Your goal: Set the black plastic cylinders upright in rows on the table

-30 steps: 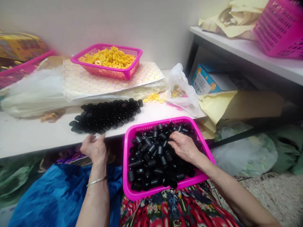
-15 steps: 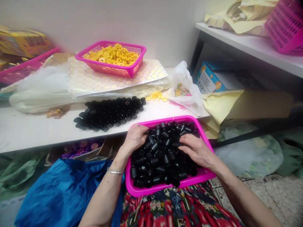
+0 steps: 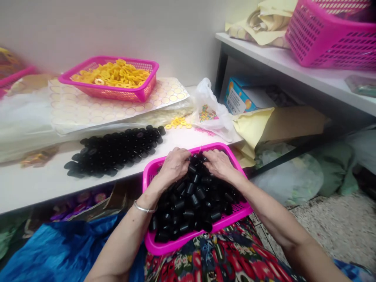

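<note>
A pink basket rests on my lap, heaped with several small black cylinder caps. My left hand and my right hand both lie on the far end of the heap, fingers curled down into the caps and close together. What the fingertips grip is hidden among the caps. On the white table ahead, a patch of black caps stands packed in rows.
A pink basket of yellow rings sits on sheets of round stickers at the back. Loose yellow rings and a plastic bag lie right of the rows. A shelf holds another pink basket. Blue plastic lies below left.
My left hand moved from the table edge into the lap basket. My right hand slid to the far end, so both hands now meet on the caps. The view shifted right.
</note>
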{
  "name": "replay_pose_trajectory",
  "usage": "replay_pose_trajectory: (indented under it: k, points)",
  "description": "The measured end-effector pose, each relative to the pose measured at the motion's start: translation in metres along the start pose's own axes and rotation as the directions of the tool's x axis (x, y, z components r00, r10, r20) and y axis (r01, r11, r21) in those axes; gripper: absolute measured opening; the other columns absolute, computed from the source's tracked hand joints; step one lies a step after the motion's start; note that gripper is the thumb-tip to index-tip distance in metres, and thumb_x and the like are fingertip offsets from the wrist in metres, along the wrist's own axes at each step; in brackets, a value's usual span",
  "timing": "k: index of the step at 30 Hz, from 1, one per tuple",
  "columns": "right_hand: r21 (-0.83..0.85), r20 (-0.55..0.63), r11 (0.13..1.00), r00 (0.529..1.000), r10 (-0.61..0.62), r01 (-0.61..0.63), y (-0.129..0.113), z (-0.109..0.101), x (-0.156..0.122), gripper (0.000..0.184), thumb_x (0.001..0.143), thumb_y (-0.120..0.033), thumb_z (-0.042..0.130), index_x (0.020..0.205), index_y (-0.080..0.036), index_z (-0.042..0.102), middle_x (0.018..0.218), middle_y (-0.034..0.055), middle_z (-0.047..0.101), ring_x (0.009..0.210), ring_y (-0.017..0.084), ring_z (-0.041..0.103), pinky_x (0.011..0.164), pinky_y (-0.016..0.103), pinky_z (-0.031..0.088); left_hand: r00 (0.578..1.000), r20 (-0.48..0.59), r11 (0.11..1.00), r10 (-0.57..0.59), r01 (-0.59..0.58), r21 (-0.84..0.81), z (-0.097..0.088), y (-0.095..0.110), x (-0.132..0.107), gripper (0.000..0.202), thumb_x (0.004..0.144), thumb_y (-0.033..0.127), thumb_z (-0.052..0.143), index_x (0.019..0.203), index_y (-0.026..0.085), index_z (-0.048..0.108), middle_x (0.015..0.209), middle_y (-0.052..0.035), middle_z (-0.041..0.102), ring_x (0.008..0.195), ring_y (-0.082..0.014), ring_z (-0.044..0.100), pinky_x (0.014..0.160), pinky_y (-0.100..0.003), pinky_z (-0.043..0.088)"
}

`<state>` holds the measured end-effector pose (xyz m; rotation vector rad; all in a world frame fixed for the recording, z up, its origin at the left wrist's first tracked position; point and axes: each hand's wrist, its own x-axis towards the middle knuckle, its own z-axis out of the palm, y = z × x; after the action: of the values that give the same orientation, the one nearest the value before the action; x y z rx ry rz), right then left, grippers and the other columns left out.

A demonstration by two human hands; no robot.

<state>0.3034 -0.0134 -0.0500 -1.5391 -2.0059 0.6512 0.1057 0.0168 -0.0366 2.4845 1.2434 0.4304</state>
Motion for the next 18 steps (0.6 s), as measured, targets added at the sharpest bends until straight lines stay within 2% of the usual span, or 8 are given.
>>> replay_pose_trajectory:
  k: [2,4,6,7,8,11,14,18]
  points:
    - [0.096,-0.017,0.995,0.999,0.032,-0.03,0.002,-0.002,-0.001,0.022,0.076,-0.014,0.058,0.098,-0.017,0.063,0.091,0.0077,0.068,0.087,0.023,0.06,0.082,0.041,0.047,1.0,-0.001,1.0,-0.003,0.003,-0.007,-0.003,-0.001,0.004,0.021,0.073,0.011,0.049,0.081,0.019,0.067,0.08,-0.0058,0.064,0.084,-0.0205,0.054,0.077,-0.032,0.043]
    - [0.341,-0.071,0.937,0.992,0.106,-0.075,0.01,-0.006,-0.012,0.023,0.078,-0.021,0.06,0.101,-0.018,0.062,0.091,0.0053,0.068,0.081,0.018,0.063,0.076,0.035,0.05,1.0,-0.011,1.0,-0.013,0.013,-0.005,-0.003,-0.005,0.006,0.021,0.074,0.013,0.048,0.08,0.018,0.067,0.08,-0.0063,0.064,0.082,-0.0207,0.055,0.075,-0.032,0.043]
    - [0.637,-0.092,0.762,0.971,0.221,-0.113,0.02,-0.011,-0.029,0.025,0.076,-0.027,0.066,0.098,-0.017,0.062,0.09,0.0046,0.069,0.079,0.017,0.065,0.073,0.033,0.052,0.998,-0.038,0.999,-0.051,0.05,-0.004,-0.001,-0.01,0.009,0.02,0.074,0.014,0.048,0.078,0.017,0.068,0.081,-0.0071,0.065,0.08,-0.021,0.055,0.074,-0.033,0.043]
    - [0.733,-0.082,0.669,0.96,0.269,-0.125,0.025,-0.013,-0.038,0.026,0.072,-0.028,0.07,0.095,-0.017,0.062,0.089,0.0046,0.07,0.079,0.017,0.065,0.074,0.033,0.052,0.996,-0.049,0.998,-0.07,0.07,-0.008,0.001,-0.012,0.011,0.02,0.073,0.015,0.048,0.078,0.016,0.068,0.081,-0.0074,0.066,0.08,-0.0212,0.056,0.074,-0.033,0.044]
    - [0.776,-0.07,0.615,0.951,0.3,-0.136,0.029,-0.015,-0.048,0.027,0.07,-0.028,0.073,0.092,-0.017,0.063,0.089,0.0047,0.07,0.079,0.017,0.066,0.075,0.033,0.053,0.995,-0.053,0.997,-0.081,0.08,-0.017,0.004,-0.013,0.013,0.02,0.073,0.015,0.049,0.077,0.017,0.068,0.081,-0.0073,0.066,0.08,-0.0212,0.057,0.074,-0.033,0.044]
    - [0.765,-0.054,0.613,0.927,0.37,-0.2,0.033,-0.017,-0.075,0.029,0.066,-0.029,0.077,0.09,-0.017,0.065,0.087,0.0044,0.071,0.074,0.015,0.065,0.072,0.031,0.053,0.999,-0.015,0.998,-0.047,0.047,-0.048,0.012,-0.011,0.024,0.022,0.071,0.014,0.049,0.078,0.018,0.07,0.08,-0.0058,0.066,0.082,-0.0208,0.058,0.076,-0.032,0.045]
    - [0.754,-0.062,0.611,0.9,0.431,-0.241,0.029,-0.016,-0.093,0.037,0.066,-0.031,0.077,0.098,-0.018,0.063,0.083,0.004,0.071,0.072,0.015,0.064,0.069,0.029,0.053,1.0,0.011,0.999,-0.014,0.014,-0.041,0.019,-0.007,0.036,0.022,0.07,0.013,0.05,0.077,0.02,0.07,0.08,-0.0051,0.066,0.083,-0.0209,0.058,0.075,-0.032,0.045]
    - [0.771,-0.117,0.601,0.88,0.46,-0.212,0.026,-0.014,-0.109,0.039,0.066,-0.031,0.078,0.099,-0.02,0.062,0.086,0.0036,0.071,0.076,0.016,0.065,0.069,0.028,0.054,0.999,-0.011,0.999,-0.048,0.049,0.019,0.02,-0.005,0.046,0.022,0.072,0.013,0.05,0.078,0.018,0.07,0.083,-0.0067,0.066,0.087,-0.0224,0.058,0.077,-0.034,0.044]
